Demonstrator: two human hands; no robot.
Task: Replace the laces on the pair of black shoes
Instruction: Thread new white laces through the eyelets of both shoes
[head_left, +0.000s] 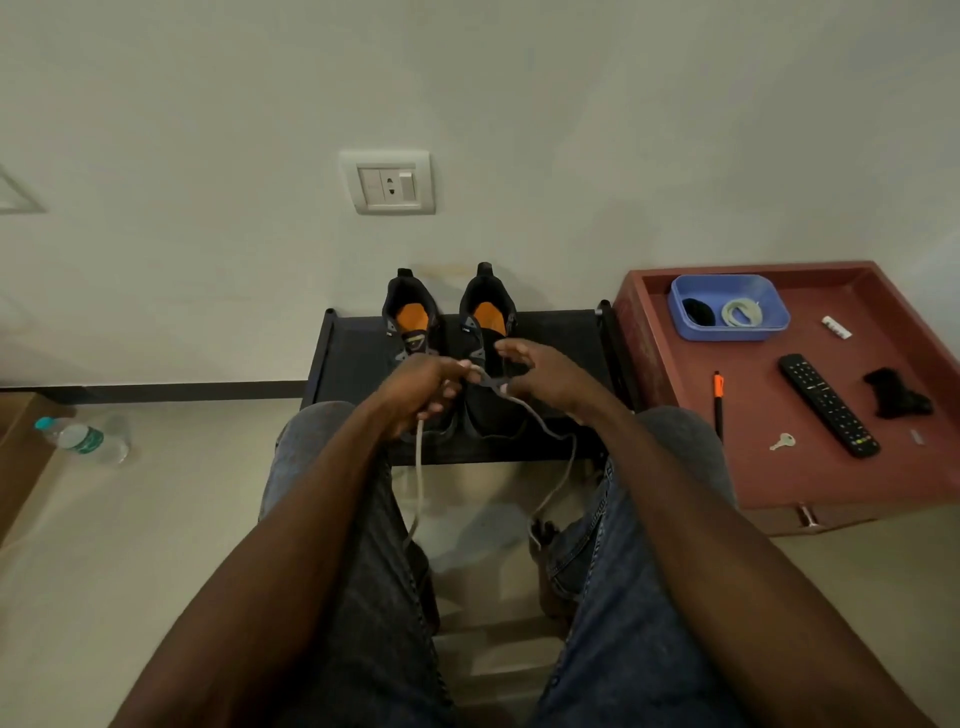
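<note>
While both shoes (452, 358) sit on the black rack (550, 332), my left grip (423, 392) and right grip (530, 374) pinch the grey lace (540, 423) over the right shoe; mid-threading, next eyelet needs the tip fed through.

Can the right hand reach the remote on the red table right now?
Probably, but not straight away. The remote lies uncovered on the red table at the person's right side, nothing blocking it. The right hand is busy pinching the grey lace, so it would need to let go first.

remote (828, 405), key (782, 441), pen (718, 400), water bottle (83, 438)
</note>
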